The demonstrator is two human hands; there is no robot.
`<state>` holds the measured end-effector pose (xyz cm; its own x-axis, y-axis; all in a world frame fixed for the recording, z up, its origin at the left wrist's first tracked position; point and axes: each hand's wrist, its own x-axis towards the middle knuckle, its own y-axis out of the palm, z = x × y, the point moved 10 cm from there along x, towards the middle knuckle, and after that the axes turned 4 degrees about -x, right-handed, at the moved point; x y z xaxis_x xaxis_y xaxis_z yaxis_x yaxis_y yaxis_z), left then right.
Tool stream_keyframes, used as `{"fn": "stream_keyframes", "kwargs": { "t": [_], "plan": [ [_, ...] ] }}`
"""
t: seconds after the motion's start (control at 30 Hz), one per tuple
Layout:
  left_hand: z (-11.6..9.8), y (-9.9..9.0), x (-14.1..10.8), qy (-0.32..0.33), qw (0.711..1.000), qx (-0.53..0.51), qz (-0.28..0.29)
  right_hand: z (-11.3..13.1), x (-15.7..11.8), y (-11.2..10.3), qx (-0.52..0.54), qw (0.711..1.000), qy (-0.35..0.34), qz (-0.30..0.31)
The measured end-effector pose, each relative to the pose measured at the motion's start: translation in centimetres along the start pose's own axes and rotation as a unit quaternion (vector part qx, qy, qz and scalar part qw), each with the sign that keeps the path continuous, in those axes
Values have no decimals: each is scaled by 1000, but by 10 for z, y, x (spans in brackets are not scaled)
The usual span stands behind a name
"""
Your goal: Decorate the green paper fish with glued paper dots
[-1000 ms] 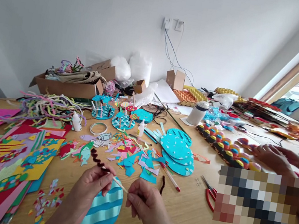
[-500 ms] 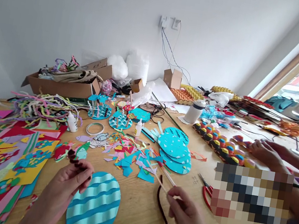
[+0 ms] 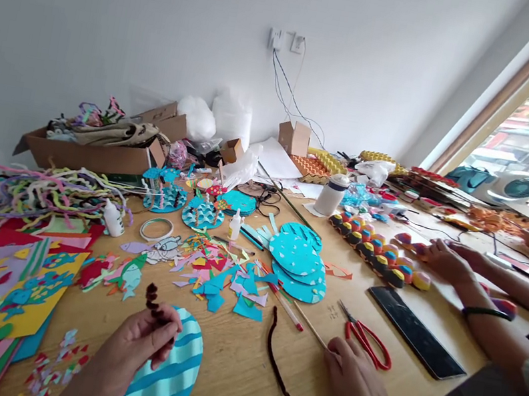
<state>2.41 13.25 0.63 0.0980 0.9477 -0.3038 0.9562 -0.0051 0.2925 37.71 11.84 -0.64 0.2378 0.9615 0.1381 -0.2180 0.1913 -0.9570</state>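
Note:
My left hand [image 3: 138,346] is closed, pinching a dark brown pipe cleaner [image 3: 152,297] wound into a coil that sticks up above the fingers. Under and beside that hand lies a blue oval [image 3: 178,366] with light wavy paper strips, partly covered by the hand. My right hand [image 3: 357,386] is closed with its fingertips at the end of a thin wooden stick [image 3: 309,324], which points away to the left, low over the table. Between the hands lies a straight brown pipe cleaner [image 3: 276,352]. A red-and-white pen [image 3: 291,309] rests beside the stick.
Red-handled scissors [image 3: 367,340] and a black phone [image 3: 414,331] lie on the right, near another person's hands [image 3: 451,264]. Several blue ovals [image 3: 298,258], paper scraps [image 3: 217,285], glue bottles [image 3: 235,225] and colored sheets [image 3: 43,310] cover the table. A cardboard box [image 3: 83,157] stands behind.
My right hand has moved right and down, bringing the stick lower beside the pen. My left hand still holds the coiled pipe cleaner. The view has turned slightly right, uncovering the scissors and phone.

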Motion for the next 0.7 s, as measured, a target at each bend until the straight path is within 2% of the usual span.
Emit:
{"fn": "stream_keyframes", "kwargs": {
  "t": [0.1,0.17,0.33,0.4,0.47,0.53,0.63,0.7],
  "plan": [
    [5,9,0,-15,1000,-6,12,35,5,-15,98,994,-39,-5],
    [10,18,0,-32,999,-9,28,78,4,-19,188,977,-82,52],
    [22,37,0,-41,996,-16,79,208,-12,-29,398,878,-195,181],
    [24,40,1,-26,996,-10,82,248,-23,-17,453,825,-218,259],
    [26,40,3,-20,996,8,86,269,-30,5,516,767,-172,340],
    [27,42,4,-20,993,41,106,276,-31,22,554,736,-122,369],
    [22,39,1,-6,981,117,152,279,-19,23,579,735,-131,328],
    [6,24,0,38,975,178,125,281,-12,12,567,749,-177,292]
  ]
}}
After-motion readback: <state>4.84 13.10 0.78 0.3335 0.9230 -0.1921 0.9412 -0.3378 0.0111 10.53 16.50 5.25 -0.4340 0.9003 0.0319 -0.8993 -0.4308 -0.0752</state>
